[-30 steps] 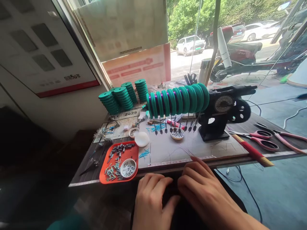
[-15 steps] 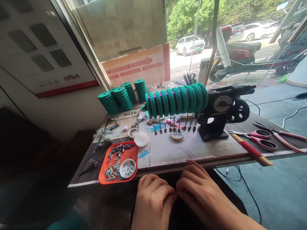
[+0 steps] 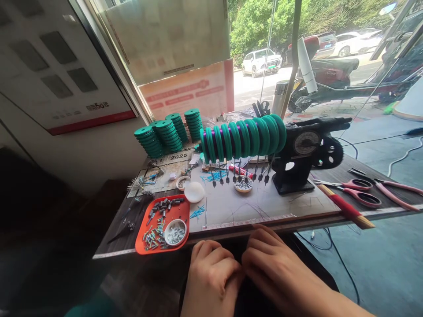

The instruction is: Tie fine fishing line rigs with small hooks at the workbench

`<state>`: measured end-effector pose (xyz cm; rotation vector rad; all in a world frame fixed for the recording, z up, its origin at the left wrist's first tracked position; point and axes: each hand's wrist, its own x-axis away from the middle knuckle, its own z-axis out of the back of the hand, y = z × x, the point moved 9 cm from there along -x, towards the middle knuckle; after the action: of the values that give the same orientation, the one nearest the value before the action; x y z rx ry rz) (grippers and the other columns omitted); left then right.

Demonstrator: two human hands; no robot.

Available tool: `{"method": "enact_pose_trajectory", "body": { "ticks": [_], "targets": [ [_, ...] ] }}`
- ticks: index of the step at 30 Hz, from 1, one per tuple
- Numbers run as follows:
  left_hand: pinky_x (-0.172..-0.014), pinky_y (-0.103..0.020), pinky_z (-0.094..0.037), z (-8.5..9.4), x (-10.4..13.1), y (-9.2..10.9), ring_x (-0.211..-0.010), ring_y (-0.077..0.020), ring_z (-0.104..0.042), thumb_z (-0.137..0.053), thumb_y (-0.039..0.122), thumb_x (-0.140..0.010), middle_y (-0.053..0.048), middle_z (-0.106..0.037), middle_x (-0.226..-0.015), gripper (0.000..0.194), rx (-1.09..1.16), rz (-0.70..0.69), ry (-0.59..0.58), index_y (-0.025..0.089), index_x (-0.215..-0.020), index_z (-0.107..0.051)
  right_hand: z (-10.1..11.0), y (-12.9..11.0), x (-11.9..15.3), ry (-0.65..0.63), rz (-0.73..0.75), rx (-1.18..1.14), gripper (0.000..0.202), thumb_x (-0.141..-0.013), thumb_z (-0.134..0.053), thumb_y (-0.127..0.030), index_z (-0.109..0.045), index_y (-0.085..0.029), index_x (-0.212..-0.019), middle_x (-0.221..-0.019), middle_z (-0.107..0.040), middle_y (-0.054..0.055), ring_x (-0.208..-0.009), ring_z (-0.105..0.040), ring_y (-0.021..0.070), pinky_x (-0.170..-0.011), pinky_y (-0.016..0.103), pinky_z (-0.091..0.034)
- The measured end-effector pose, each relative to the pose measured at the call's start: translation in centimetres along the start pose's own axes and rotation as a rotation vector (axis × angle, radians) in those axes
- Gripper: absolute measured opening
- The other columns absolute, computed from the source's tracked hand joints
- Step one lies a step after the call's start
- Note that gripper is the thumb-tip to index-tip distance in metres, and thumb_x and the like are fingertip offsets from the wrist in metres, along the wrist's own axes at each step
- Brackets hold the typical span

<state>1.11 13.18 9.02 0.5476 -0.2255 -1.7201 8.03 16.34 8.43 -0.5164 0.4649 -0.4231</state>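
Below the table's front edge, my left hand (image 3: 213, 273) and my right hand (image 3: 272, 259) are close together, fingers curled and fingertips meeting. What they pinch, if anything, is hidden by the fingers. Beyond them stands a black winding device (image 3: 294, 152) carrying a row of green spools (image 3: 244, 137) with purple thread between some. Several small dark weights (image 3: 227, 179) hang under the spools. A small bowl of beads (image 3: 243, 184) sits beneath. On the left, an orange tray (image 3: 142, 237) holds dark cylinders, small pins and a white bowl (image 3: 175, 232).
Stacks of green spools (image 3: 168, 135) stand at the back left. Scissors (image 3: 361, 191), pink-handled pliers (image 3: 395, 191) and a red-wrapped stick (image 3: 346, 207) lie on the right. A white round lid (image 3: 194, 192) and blue pins (image 3: 197, 212) are near the tray.
My right hand's fingers have curled slightly inward and down, and my left thumb has tucked closer against the fingers. The objects on the table look the same.
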Motion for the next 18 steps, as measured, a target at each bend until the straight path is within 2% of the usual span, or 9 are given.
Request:
{"method": "enact_pose_trajectory", "body": {
  "ticks": [10,15,18],
  "targets": [
    [-0.063,-0.032,-0.044,-0.5,0.0,-0.9,-0.071,-0.0173,-0.056,-0.065,0.001,-0.066,0.001,-0.065,-0.064,0.019,0.115,0.084,0.024,0.018,-0.059,-0.059,0.0,-0.5,0.0,0.051,0.059,0.063,0.023,-0.083,-0.043,-0.008,-0.046,-0.019,-0.063,-0.062,-0.055,-0.001,-0.066,-0.048,0.0152,-0.083,0.036,-0.039],
    [-0.062,-0.032,-0.043,-0.2,-0.1,-0.7,-0.066,-0.0171,-0.055,-0.067,0.000,-0.063,0.002,-0.059,-0.058,0.024,0.092,0.118,0.154,0.018,-0.055,-0.053,1.1,0.2,0.0,0.135,0.010,-0.032,0.023,-0.081,-0.052,-0.007,-0.049,-0.018,-0.061,-0.062,-0.055,-0.002,-0.067,-0.050,0.0142,-0.075,0.031,-0.042],
    [-0.060,-0.029,-0.045,0.6,0.2,-1.5,-0.066,-0.0169,-0.057,-0.067,-0.001,-0.060,0.003,-0.058,-0.063,0.024,0.167,0.242,0.250,0.021,-0.067,-0.058,1.6,1.2,0.2,0.161,-0.033,-0.157,0.019,-0.079,-0.058,-0.007,-0.053,-0.019,-0.066,-0.064,-0.056,-0.003,-0.069,-0.052,0.0143,-0.073,0.030,-0.043]
  ]
}}
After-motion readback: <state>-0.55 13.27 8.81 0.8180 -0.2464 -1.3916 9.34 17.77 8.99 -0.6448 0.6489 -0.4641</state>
